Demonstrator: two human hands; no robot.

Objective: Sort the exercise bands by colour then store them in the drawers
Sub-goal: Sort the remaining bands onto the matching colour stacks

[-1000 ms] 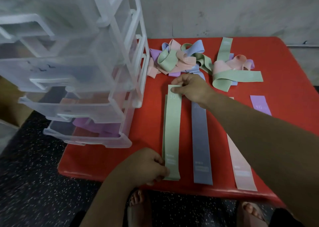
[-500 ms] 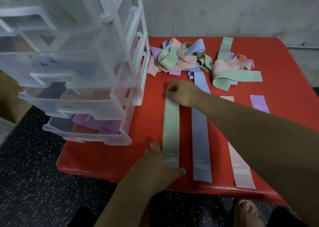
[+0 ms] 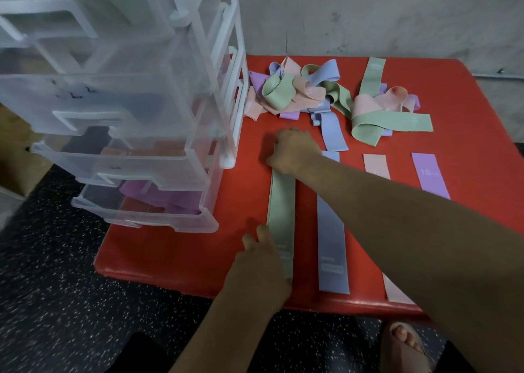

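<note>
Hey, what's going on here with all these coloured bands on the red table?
A person is sorting exercise bands by colour. The right hand grips the far end of a flat green band and the left hand holds its near end. Beside it lie a blue band, a pink band and a purple band. A tangled pile waits at the back of the table. The clear drawer unit has purple bands in its open bottom drawer.
</note>
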